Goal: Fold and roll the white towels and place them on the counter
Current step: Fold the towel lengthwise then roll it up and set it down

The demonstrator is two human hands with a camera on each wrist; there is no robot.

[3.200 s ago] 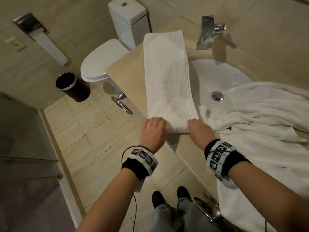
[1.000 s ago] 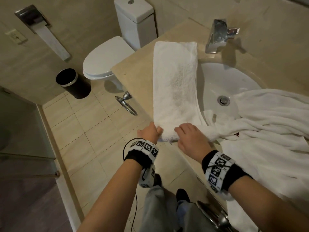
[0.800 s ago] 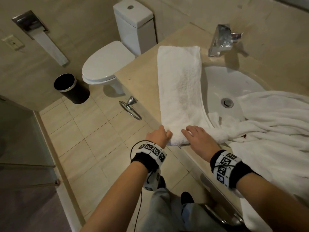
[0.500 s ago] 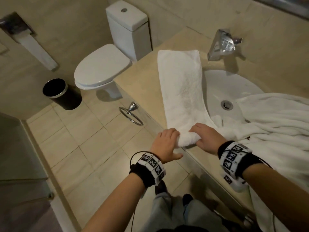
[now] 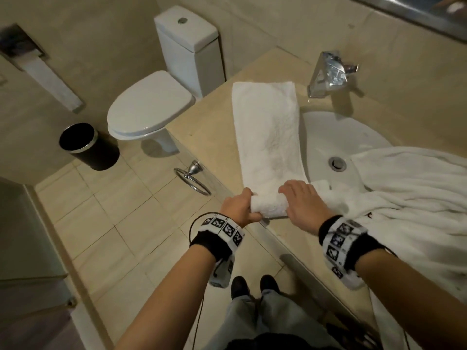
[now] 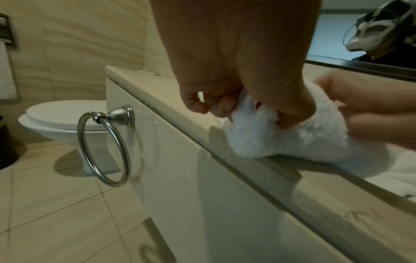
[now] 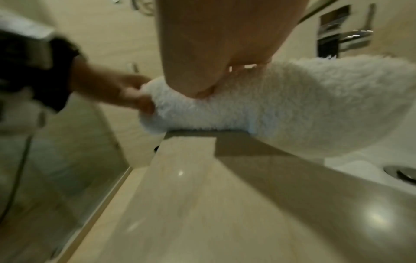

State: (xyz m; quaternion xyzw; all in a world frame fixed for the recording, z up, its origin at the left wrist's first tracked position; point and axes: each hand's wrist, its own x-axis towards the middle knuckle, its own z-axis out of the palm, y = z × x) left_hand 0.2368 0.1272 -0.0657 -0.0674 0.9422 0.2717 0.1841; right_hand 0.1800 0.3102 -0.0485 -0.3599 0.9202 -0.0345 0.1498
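A white towel (image 5: 267, 130), folded into a long strip, lies on the beige counter (image 5: 209, 127) left of the sink. Its near end is curled into a small roll (image 5: 269, 205) at the counter's front edge. My left hand (image 5: 238, 207) grips the roll's left end, thumb and fingers curled round it (image 6: 265, 113). My right hand (image 5: 302, 200) lies over the roll's right part, fingers curled on the roll (image 7: 258, 106). A second, larger white towel (image 5: 409, 198) lies crumpled to the right, spilling into the basin and over the counter's edge.
White sink basin (image 5: 336, 137) with a drain and a chrome faucet (image 5: 326, 74) behind it. A towel ring (image 5: 193, 179) hangs on the counter's front. Toilet (image 5: 151, 107) and black bin (image 5: 87, 146) stand to the left on the tiled floor. Mirror edge at top right.
Both hands took the strip's near end from lying flat and turned it over itself away from me, forming a small roll. The head view shifted slightly.
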